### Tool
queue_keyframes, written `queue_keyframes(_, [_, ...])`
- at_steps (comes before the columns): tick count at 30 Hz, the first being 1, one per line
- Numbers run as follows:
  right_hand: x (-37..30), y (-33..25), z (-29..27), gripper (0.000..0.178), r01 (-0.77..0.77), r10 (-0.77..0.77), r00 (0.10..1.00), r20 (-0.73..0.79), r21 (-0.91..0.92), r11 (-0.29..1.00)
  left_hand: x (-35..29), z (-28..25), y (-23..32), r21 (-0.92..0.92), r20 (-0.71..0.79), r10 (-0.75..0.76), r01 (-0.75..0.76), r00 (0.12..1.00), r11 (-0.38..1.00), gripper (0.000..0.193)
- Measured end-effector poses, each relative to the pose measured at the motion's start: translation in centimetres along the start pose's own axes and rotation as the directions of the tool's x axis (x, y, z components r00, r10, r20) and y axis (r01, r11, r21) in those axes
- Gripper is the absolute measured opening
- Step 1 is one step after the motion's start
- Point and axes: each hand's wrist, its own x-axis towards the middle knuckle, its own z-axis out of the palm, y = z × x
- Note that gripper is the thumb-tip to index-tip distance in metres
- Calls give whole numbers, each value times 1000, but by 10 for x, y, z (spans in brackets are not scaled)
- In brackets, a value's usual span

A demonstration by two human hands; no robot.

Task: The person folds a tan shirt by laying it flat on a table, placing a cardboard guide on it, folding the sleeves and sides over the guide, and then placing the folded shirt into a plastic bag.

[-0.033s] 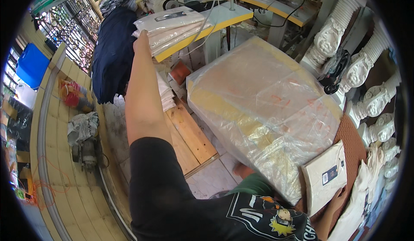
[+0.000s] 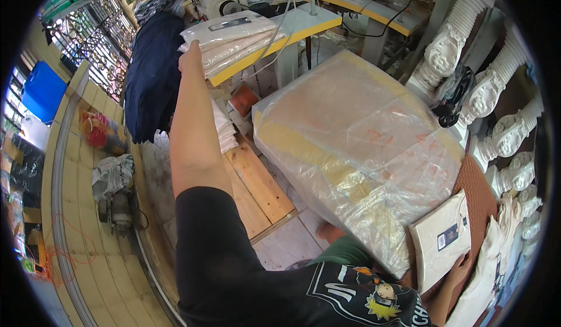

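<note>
My left arm stretches far forward, and my left hand (image 2: 190,58) grips the near left corner of a stack of folded pale garments in clear bags (image 2: 234,32). The stack lies on a yellow-edged table (image 2: 274,47); a dark tag shows on the top pack. Some of this hand's fingers are hidden behind the corner. Low on the right, my right hand (image 2: 456,277) holds the lower right edge of another bagged pale garment (image 2: 441,242) with a dark tag. That pack rests on a brown textured cover (image 2: 476,192), beside a large plastic-wrapped block (image 2: 362,134).
Dark blue cloth (image 2: 155,75) bulges left of the table. Below it, pale folded cloth (image 2: 224,125) lies by wooden planks (image 2: 257,181) on the tiled floor. White carved balusters (image 2: 444,55) line the right. A motor (image 2: 120,210) sits on the left ledge.
</note>
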Motion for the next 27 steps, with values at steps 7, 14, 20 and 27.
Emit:
queue_keyframes(7, [-14, 5, -18, 39, -50, 48, 998, -28, -67, 997, -71, 21, 16, 504, -5, 183, -155, 983, 850, 54])
queue_keyframes(14, [-12, 12, -12, 40, -32, 32, 999, 0, -59, 998, -80, 7, -55, 166, -52, 385, -372, 922, 913, 41])
queue_keyframes(20, [-10, 20, -12, 41, -33, 34, 999, 13, -77, 996, -156, 14, -81, 21, -347, 442, -465, 827, 885, 31])
queue_keyframes(27, [-10, 11, -15, 43, -36, 40, 998, 50, -75, 997, -167, 16, -75, 13, -371, 452, -482, 811, 876, 29])
